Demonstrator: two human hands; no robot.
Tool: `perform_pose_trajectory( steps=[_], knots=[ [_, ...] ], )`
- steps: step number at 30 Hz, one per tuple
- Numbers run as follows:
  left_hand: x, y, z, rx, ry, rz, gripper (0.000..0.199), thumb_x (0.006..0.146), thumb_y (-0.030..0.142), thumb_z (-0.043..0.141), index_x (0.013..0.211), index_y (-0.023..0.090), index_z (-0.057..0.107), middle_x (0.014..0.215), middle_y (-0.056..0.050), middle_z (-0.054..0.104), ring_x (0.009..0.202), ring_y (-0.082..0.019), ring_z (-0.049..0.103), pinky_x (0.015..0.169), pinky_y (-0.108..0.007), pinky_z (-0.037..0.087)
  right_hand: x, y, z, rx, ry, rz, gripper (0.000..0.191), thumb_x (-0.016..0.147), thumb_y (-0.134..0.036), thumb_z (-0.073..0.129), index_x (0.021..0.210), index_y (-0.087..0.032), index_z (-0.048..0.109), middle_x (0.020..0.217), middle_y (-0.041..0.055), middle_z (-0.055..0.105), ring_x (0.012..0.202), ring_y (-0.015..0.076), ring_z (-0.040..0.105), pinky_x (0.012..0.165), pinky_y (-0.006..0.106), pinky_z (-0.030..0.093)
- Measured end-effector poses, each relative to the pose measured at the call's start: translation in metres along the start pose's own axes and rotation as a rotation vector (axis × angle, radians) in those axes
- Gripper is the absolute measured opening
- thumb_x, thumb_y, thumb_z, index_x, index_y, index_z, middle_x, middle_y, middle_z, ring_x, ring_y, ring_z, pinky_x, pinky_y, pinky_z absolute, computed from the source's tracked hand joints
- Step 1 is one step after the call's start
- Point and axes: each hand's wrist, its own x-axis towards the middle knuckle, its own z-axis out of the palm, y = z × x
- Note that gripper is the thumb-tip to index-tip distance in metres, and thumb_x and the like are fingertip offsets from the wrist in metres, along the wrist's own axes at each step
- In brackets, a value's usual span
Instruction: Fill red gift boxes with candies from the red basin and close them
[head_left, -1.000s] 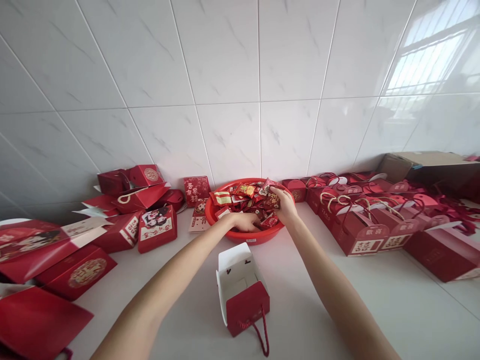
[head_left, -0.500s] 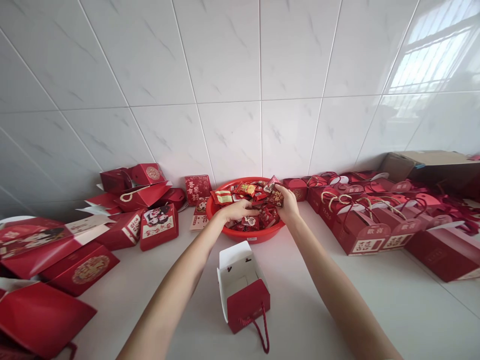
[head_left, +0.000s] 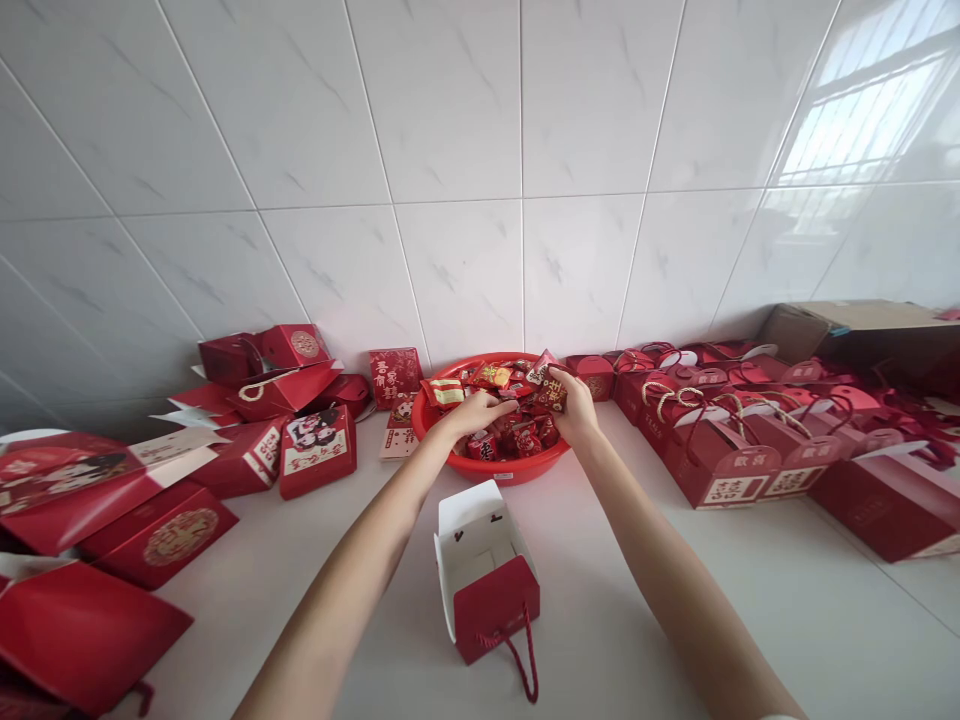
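Observation:
A red plastic basin point(head_left: 504, 472) holds many small wrapped snack packets point(head_left: 491, 376), mostly red with gold, white or black print. My right hand point(head_left: 576, 408) is closed around red snack packets point(head_left: 550, 390) at the basin's right side. Over the middle of the basin, my left hand point(head_left: 477, 412) has its thumb and fingers drawn together among the packets; what lies between the fingertips is too small to tell. In front of the basin stands an open red gift box point(head_left: 499, 605) with a white inside, its lid flaps up and a red cord handle hanging toward me.
Unfolded and part-folded red boxes point(head_left: 180, 535) pile up at the left. Rows of closed red gift boxes point(head_left: 739, 470) with cord handles fill the right, before a cardboard carton point(head_left: 862, 318). A red card box point(head_left: 395, 378) leans by the tiled wall point(head_left: 457, 280).
My left hand has shifted a little upward in the basin, and the packets below it have rearranged, baring one with a black character. My right hand keeps its packets almost in place.

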Motion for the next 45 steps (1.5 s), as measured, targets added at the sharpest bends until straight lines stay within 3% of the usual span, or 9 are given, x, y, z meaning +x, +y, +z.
perform_pose_trajectory(
  steps=[4, 7, 10, 16, 20, 23, 26, 32, 45],
  knots=[
    [-0.002, 0.002, -0.001, 0.212, 0.104, 0.132, 0.051, 0.079, 0.065, 0.067, 0.063, 0.017, 0.065, 0.067, -0.003, 0.069, 0.069, -0.02, 0.065, 0.068, -0.03, 0.049, -0.001, -0.001, 0.001, 0.02, 0.017, 0.031, 0.015, 0.065, -0.028, 0.076, 0.072, -0.023, 0.064, 0.066, -0.0031, 0.071, 0.063, 0.0194, 0.069, 0.047, 0.027, 0.051],
    [-0.003, 0.007, 0.004, 0.2, -0.028, 0.262, 0.032, 0.075, 0.046, 0.078, 0.091, 0.019, 0.076, 0.101, -0.006, 0.077, 0.097, -0.023, 0.069, 0.086, -0.03, 0.051, -0.002, -0.002, 0.002, 0.027, 0.025, 0.03, 0.014, 0.065, -0.027, 0.075, 0.073, -0.023, 0.065, 0.069, -0.0022, 0.073, 0.065, 0.0197, 0.07, 0.047, 0.026, 0.051],
    [-0.003, 0.009, 0.011, 0.257, -0.163, 0.293, 0.038, 0.071, 0.03, 0.08, 0.108, 0.022, 0.076, 0.117, -0.006, 0.075, 0.112, -0.026, 0.066, 0.096, -0.032, 0.048, -0.003, -0.003, 0.002, 0.011, 0.021, 0.025, 0.014, 0.065, -0.027, 0.075, 0.073, -0.023, 0.064, 0.068, -0.0026, 0.072, 0.066, 0.0197, 0.071, 0.048, 0.026, 0.052],
    [-0.001, 0.008, 0.014, 0.372, -0.189, 0.219, 0.035, 0.072, 0.035, 0.08, 0.103, 0.019, 0.078, 0.095, -0.005, 0.077, 0.088, -0.025, 0.069, 0.076, -0.029, 0.049, -0.003, -0.004, 0.004, 0.04, 0.046, 0.052, 0.014, 0.064, -0.025, 0.075, 0.073, -0.022, 0.064, 0.068, -0.0025, 0.072, 0.065, 0.0193, 0.07, 0.048, 0.026, 0.051],
    [0.001, 0.006, 0.007, 0.334, 0.026, 0.218, 0.037, 0.076, 0.053, 0.075, 0.085, 0.017, 0.078, 0.088, -0.007, 0.077, 0.083, -0.026, 0.068, 0.075, -0.032, 0.049, -0.004, -0.003, 0.003, 0.047, 0.04, 0.037, 0.014, 0.063, -0.025, 0.075, 0.073, -0.021, 0.065, 0.066, -0.0026, 0.071, 0.062, 0.0185, 0.069, 0.046, 0.025, 0.05],
    [0.004, 0.003, 0.001, 0.161, 0.332, 0.245, 0.046, 0.076, 0.063, 0.072, 0.086, 0.018, 0.077, 0.093, -0.009, 0.078, 0.09, -0.028, 0.069, 0.084, -0.036, 0.051, -0.004, -0.004, 0.003, 0.038, 0.039, 0.03, 0.015, 0.063, -0.026, 0.075, 0.072, -0.022, 0.064, 0.063, -0.0038, 0.07, 0.057, 0.0179, 0.067, 0.043, 0.025, 0.05],
    [0.007, -0.001, -0.003, -0.051, 0.475, 0.286, 0.045, 0.075, 0.061, 0.073, 0.09, 0.018, 0.076, 0.1, -0.01, 0.078, 0.096, -0.029, 0.07, 0.091, -0.039, 0.051, -0.006, -0.005, 0.004, 0.035, 0.005, 0.032, 0.013, 0.065, -0.025, 0.075, 0.07, -0.022, 0.063, 0.063, -0.0039, 0.07, 0.057, 0.0175, 0.067, 0.043, 0.024, 0.05],
    [0.008, -0.002, -0.002, -0.273, 0.543, 0.358, 0.039, 0.072, 0.049, 0.079, 0.096, 0.019, 0.073, 0.108, -0.008, 0.076, 0.104, -0.025, 0.068, 0.093, -0.037, 0.052, -0.005, -0.003, 0.004, -0.017, -0.084, 0.086, 0.007, 0.067, -0.022, 0.074, 0.072, -0.02, 0.069, 0.069, 0.0002, 0.074, 0.063, 0.019, 0.069, 0.051, 0.027, 0.056],
    [0.001, 0.007, -0.003, -0.396, 0.453, 0.339, 0.04, 0.072, 0.044, 0.078, 0.103, 0.019, 0.075, 0.116, -0.008, 0.075, 0.11, -0.027, 0.067, 0.097, -0.04, 0.051, -0.001, 0.002, 0.0, -0.117, -0.172, 0.132, 0.018, 0.069, -0.025, 0.08, 0.082, -0.02, 0.07, 0.081, 0.0038, 0.076, 0.071, 0.0208, 0.073, 0.058, 0.029, 0.061]
  ],
)
